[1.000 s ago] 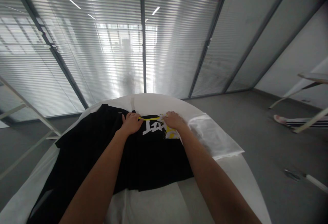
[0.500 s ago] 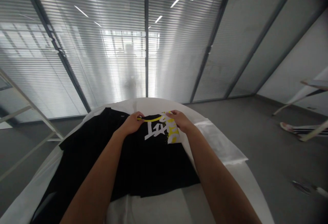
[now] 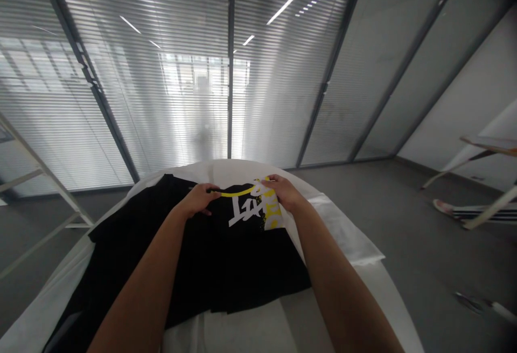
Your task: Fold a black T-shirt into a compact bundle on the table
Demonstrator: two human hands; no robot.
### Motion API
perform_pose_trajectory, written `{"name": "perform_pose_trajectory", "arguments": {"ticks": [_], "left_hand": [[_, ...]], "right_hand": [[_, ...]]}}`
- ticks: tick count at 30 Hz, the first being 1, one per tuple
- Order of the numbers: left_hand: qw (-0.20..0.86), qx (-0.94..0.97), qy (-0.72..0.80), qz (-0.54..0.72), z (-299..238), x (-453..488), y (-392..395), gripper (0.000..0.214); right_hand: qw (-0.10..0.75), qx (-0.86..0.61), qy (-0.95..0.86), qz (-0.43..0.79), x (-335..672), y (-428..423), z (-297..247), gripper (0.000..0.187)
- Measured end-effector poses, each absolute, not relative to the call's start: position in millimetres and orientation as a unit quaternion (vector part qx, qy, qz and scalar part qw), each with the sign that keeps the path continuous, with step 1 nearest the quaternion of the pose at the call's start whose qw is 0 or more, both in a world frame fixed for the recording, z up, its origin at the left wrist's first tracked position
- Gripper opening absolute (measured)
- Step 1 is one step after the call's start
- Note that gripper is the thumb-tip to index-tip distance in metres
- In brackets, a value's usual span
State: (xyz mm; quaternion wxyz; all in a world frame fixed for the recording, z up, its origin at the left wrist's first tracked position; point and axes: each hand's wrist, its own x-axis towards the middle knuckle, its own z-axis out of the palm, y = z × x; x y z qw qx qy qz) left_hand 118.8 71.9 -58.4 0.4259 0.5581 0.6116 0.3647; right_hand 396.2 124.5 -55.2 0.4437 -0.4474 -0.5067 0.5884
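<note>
A black T-shirt [image 3: 226, 267] with a yellow collar and white-and-yellow lettering lies folded on a round white table [image 3: 363, 288]. My left hand [image 3: 197, 200] is closed on the shirt's far edge just left of the yellow collar. My right hand [image 3: 285, 191] pinches the far edge at the collar's right end, above the lettering. Both forearms stretch out over the shirt. More black cloth [image 3: 121, 245] spreads to the left of the folded part.
A clear plastic bag [image 3: 343, 229] lies on the table to the right of the shirt. Glass walls with blinds stand behind the table. A white frame [image 3: 44, 180] stands at the left. Table legs and someone's striped leg with a shoe [image 3: 464, 210] show at the right, on grey floor.
Both hands have lifted and drawn the shirt's collar edge a little toward me, so the lettering tilts up. The view has shifted slightly.
</note>
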Motion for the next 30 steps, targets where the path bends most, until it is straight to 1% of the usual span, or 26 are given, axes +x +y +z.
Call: {"name": "perform_pose_trajectory", "arguments": {"ticks": [3, 5, 10, 13, 17, 21, 24, 27, 28, 30], "left_hand": [[0.414, 0.562, 0.596, 0.397, -49.4, 122.1, 72.2, 0.048], [0.386, 0.574, 0.590, 0.417, -44.1, 123.2, 73.0, 0.045], [0.234, 0.575, 0.588, 0.518, -41.1, 128.3, 79.7, 0.034], [0.194, 0.573, 0.573, 0.552, -45.0, 132.1, 84.0, 0.030], [0.215, 0.591, 0.550, 0.550, -47.6, 128.7, 84.8, 0.028], [0.273, 0.612, 0.519, 0.531, -38.2, 117.6, 77.3, 0.025], [0.335, 0.642, 0.488, 0.487, -22.3, 110.3, 64.8, 0.020], [0.402, 0.679, 0.464, 0.403, -3.2, 106.4, 50.0, 0.016], [0.411, 0.685, 0.461, 0.386, 2.7, 105.9, 46.0, 0.015], [0.396, 0.682, 0.469, 0.398, 11.7, 106.1, 41.3, 0.014]], "right_hand": [[0.453, -0.460, -0.512, 0.566, 397.5, 123.0, -47.3, 0.036], [0.469, -0.468, -0.522, 0.537, 397.9, 122.0, -41.6, 0.037], [0.527, -0.450, -0.576, 0.435, 399.2, 127.0, -39.8, 0.037], [0.537, -0.448, -0.600, 0.389, 401.4, 132.9, -45.1, 0.036], [0.519, -0.453, -0.599, 0.408, 405.8, 134.5, -45.4, 0.036], [0.485, -0.449, -0.601, 0.451, 414.1, 129.1, -36.0, 0.031], [0.440, -0.439, -0.629, 0.467, 423.9, 122.4, -25.9, 0.022], [0.379, -0.424, -0.680, 0.463, 433.0, 114.3, -14.9, 0.014], [0.358, -0.421, -0.694, 0.461, 435.0, 111.6, -11.4, 0.015], [0.324, -0.416, -0.714, 0.460, 436.6, 106.7, -5.4, 0.021]]}}
